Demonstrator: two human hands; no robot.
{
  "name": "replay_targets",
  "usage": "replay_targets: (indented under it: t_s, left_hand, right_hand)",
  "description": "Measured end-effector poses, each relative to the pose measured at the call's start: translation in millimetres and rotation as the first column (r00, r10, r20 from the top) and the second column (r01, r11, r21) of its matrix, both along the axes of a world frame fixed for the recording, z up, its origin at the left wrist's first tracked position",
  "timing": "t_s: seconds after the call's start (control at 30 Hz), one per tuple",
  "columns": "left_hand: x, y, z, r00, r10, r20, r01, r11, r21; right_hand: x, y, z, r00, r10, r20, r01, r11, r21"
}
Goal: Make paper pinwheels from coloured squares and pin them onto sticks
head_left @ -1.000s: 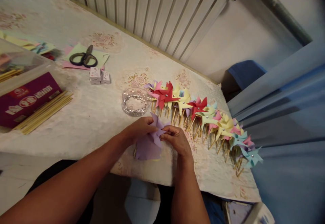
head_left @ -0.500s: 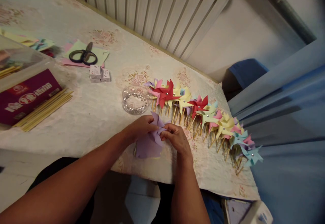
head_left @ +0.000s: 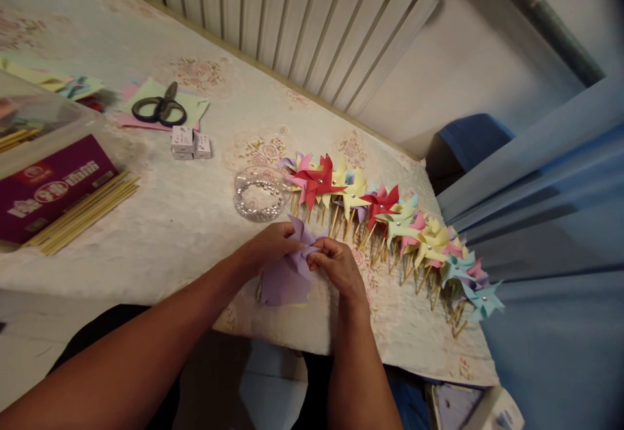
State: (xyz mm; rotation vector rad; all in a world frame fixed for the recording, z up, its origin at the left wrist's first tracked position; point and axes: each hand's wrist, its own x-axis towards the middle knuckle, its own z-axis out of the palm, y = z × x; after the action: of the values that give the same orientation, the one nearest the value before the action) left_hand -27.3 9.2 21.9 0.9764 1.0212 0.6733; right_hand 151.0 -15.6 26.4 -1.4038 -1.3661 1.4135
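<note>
Between my hands is a purple paper pinwheel [head_left: 298, 258], its corners folded in toward the middle. My left hand [head_left: 273, 243] is closed on its left side. My right hand [head_left: 336, 262] pinches the paper at the right edge; its fingertips partly hide the centre. Below, a flat purple paper sheet [head_left: 285, 284] lies near the table's front edge. Just beyond my hands stands a round clear case [head_left: 260, 193] of small silvery pins. To the right, a long row of finished pinwheels [head_left: 400, 220] on sticks lies across the table.
Scissors [head_left: 160, 106] rest on coloured paper sheets at the back left, beside two small white boxes [head_left: 190, 143]. At far left are a clear plastic bin [head_left: 73, 118], a purple box [head_left: 56, 186] and a bundle of thin sticks [head_left: 90, 212]. A blue curtain [head_left: 550, 248] hangs at the right.
Almost nothing differs. Both hands keep the same hold on the purple pinwheel, and the view has shifted very slightly.
</note>
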Motion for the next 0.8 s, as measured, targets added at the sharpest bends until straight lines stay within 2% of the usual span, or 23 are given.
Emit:
replay_targets:
  t_s: [0.3,0.57,0.67,0.8]
  left_hand:
    - [-0.9,0.2,1.8,0.999,0.037,0.019,-0.037,0.999,0.013]
    - [0.2,-1.0,4.1,1.0,0.024,-0.018,-0.023,1.0,0.012]
    - [0.8,-1.5,2.5,1.0,0.007,-0.007,-0.007,1.0,0.004]
    - [1.0,-1.4,-1.1,1.0,-0.015,0.008,0.015,1.0,0.02]
  right_hand:
    - [4.6,1.0,-0.9,0.998,-0.057,-0.021,0.058,0.997,0.054]
    - [9.7,7.7,-3.7,0.964,-0.258,-0.064,0.266,0.941,0.208]
    - [9.5,8.1,-5.8,0.965,-0.258,-0.054,0.264,0.94,0.217]
    - [10.2,6.3,-8.2,0.979,-0.202,-0.008,0.199,0.958,0.205]
